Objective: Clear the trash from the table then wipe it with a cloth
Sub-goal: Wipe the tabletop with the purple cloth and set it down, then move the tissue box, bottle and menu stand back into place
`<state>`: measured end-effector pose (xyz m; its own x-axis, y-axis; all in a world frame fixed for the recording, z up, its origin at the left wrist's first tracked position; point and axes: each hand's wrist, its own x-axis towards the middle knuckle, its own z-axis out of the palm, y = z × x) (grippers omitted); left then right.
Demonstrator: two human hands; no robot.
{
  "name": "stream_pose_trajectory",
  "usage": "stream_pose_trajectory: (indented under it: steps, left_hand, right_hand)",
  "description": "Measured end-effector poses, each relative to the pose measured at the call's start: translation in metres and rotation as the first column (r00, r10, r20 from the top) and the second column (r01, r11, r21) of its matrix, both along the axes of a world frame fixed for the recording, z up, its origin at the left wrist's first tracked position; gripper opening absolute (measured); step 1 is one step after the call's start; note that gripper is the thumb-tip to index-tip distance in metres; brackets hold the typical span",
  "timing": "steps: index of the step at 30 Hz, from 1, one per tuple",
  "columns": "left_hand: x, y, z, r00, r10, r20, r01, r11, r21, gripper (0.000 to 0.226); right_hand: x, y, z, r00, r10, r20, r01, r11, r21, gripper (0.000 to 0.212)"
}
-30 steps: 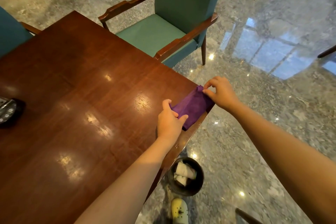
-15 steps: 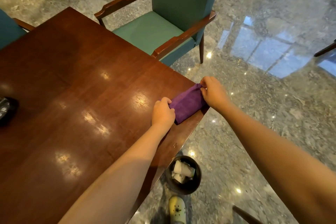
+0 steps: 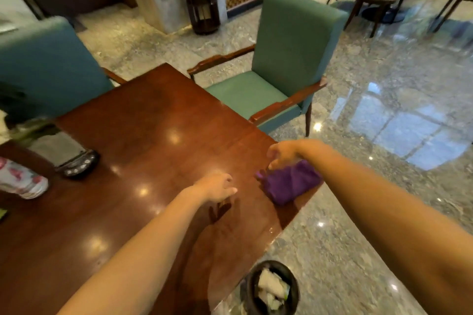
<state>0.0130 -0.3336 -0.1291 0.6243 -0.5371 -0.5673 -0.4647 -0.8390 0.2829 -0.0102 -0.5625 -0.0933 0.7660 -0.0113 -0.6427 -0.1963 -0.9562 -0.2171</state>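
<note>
A folded purple cloth (image 3: 290, 183) lies at the right corner of the dark wooden table (image 3: 143, 120). My right hand (image 3: 282, 155) hovers over the cloth's far edge, its loosely curled fingertips touching that edge; motion blur hides any finer grip. Left of the cloth, my left hand (image 3: 217, 186) hangs just above the tabletop, fingers relaxed and holding nothing. On the floor below the table corner stands a black bin (image 3: 252, 291) with crumpled white trash (image 3: 271, 288) inside.
A green armchair (image 3: 281, 77) stands at the table's far right side and a second one (image 3: 46, 64) at the far left. On the table's left part are a black device (image 3: 78, 165) and a bottle with a pink label (image 3: 21, 181). Polished stone floor lies to the right.
My left hand has let go of the cloth and pulled back to the left. My right hand shifted to the cloth's far edge. The camera tilted up, showing more of the room.
</note>
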Motion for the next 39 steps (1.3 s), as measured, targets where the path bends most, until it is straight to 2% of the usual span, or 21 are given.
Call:
stream_pose_trajectory:
  steps: [5, 12, 17, 21, 25, 30, 34, 36, 39]
  left_hand:
    - [0.016, 0.105, 0.048, 0.989, 0.122, 0.083, -0.127, 0.991, 0.050, 0.050]
    - [0.005, 0.268, 0.081, 0.913, 0.392, 0.113, -0.402, 0.911, 0.087, 0.043]
    - [-0.010, 0.362, 0.084, 0.816, 0.547, 0.184, -0.566, 0.822, 0.067, 0.050]
    - [-0.016, 0.430, 0.083, 0.725, 0.622, 0.297, -0.655, 0.755, 0.018, 0.054]
    - [-0.012, 0.489, 0.078, 0.684, 0.638, 0.352, -0.681, 0.732, -0.005, 0.055]
    - [0.010, 0.542, 0.063, 0.670, 0.640, 0.375, -0.689, 0.724, -0.005, 0.053]
    - [0.040, 0.569, 0.045, 0.650, 0.642, 0.407, -0.690, 0.723, -0.038, 0.052]
    - [0.056, 0.580, 0.033, 0.633, 0.640, 0.435, -0.689, 0.722, -0.059, 0.053]
    - [0.076, 0.595, 0.012, 0.576, 0.670, 0.469, -0.717, 0.689, -0.104, 0.063]
  right_hand:
    - [0.048, 0.093, 0.037, 0.958, 0.285, -0.016, -0.285, 0.959, 0.007, 0.058]
    - [0.104, 0.262, 0.069, 0.837, 0.547, -0.010, -0.546, 0.837, 0.041, 0.056]
    - [0.118, 0.377, 0.069, 0.685, 0.707, 0.177, -0.714, 0.699, -0.029, 0.059]
    - [0.124, 0.454, 0.069, 0.570, 0.743, 0.350, -0.771, 0.631, -0.083, 0.059]
    - [0.132, 0.517, 0.066, 0.502, 0.770, 0.394, -0.804, 0.583, -0.117, 0.057]
    - [0.150, 0.572, 0.054, 0.481, 0.783, 0.396, -0.828, 0.553, -0.088, 0.058]
    - [0.167, 0.597, 0.049, 0.473, 0.766, 0.435, -0.817, 0.566, -0.109, 0.054]
    - [0.175, 0.604, 0.051, 0.461, 0.724, 0.514, -0.799, 0.590, -0.113, 0.051]
    - [0.192, 0.610, 0.060, 0.390, 0.628, 0.673, -0.772, 0.622, -0.133, 0.044]
